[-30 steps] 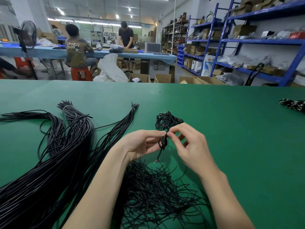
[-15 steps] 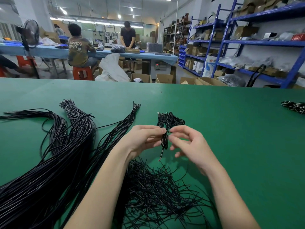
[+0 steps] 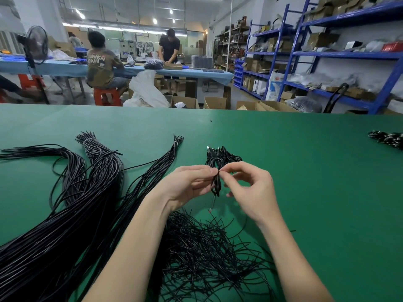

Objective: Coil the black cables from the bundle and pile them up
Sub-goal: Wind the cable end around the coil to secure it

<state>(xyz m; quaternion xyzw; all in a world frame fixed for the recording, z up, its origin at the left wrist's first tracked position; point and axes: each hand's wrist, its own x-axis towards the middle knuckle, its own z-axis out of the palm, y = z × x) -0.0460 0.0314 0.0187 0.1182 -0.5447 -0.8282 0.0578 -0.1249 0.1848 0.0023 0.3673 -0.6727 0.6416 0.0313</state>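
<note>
At the green bench (image 3: 305, 171), my two hands meet over a small coil of black cable (image 3: 216, 184). My left hand (image 3: 187, 186) pinches the coil at its waist between thumb and forefinger, and my right hand (image 3: 250, 188) pinches the same spot from the other side, its remaining fingers loosely curled. The coil hangs just above the bench, a short tail trailing from its lower end.

Directly behind it, touching the far loops in this view, lies the pile of finished coils (image 3: 224, 155). The long uncoiled bundle (image 3: 76, 203) sprawls along the bench to my left, tied near its far tips, and a tangle of short black ties (image 3: 207, 253) sits near me, between my forearms.

The cable looks light, thin and limp yet springy, so I judge the loops would spread if released; the waist, where all the loops cross, is the place to keep hold, with the smooth jacket likely to slip under a loose pinch.

Compared with a second ago, my hands have crept a little further from me, toward the pile, and my right fingertips have closed up against my left thumb. The bundle and the ties lie as they did.
</note>
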